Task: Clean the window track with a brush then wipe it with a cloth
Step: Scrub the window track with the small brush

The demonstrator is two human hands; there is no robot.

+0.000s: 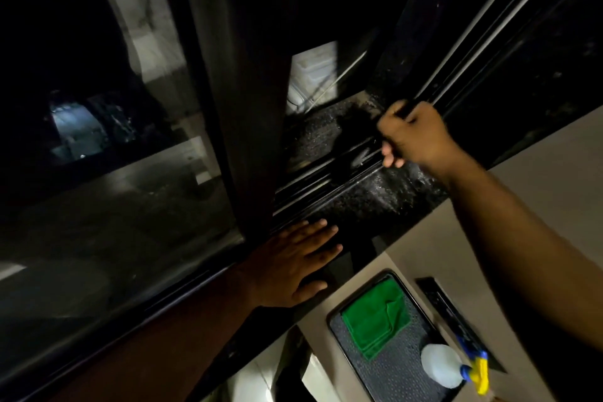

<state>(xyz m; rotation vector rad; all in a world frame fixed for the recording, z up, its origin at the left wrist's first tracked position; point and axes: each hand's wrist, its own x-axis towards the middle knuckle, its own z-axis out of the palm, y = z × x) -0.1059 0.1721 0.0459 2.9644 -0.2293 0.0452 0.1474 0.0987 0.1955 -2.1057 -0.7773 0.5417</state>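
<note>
Black and speckled, the window track (329,173) runs diagonally away up-right between our hands: right hand (414,135) clenched on a dark handle, apparently the brush, over it, left hand (293,266) flat on the sill, green cloth (375,316) nearer us.

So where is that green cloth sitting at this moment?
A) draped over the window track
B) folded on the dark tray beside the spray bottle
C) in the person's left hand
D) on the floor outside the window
B: the green cloth lies folded on the dark tray near the spray bottle, while the left hand rests flat and empty on the sill.
</note>
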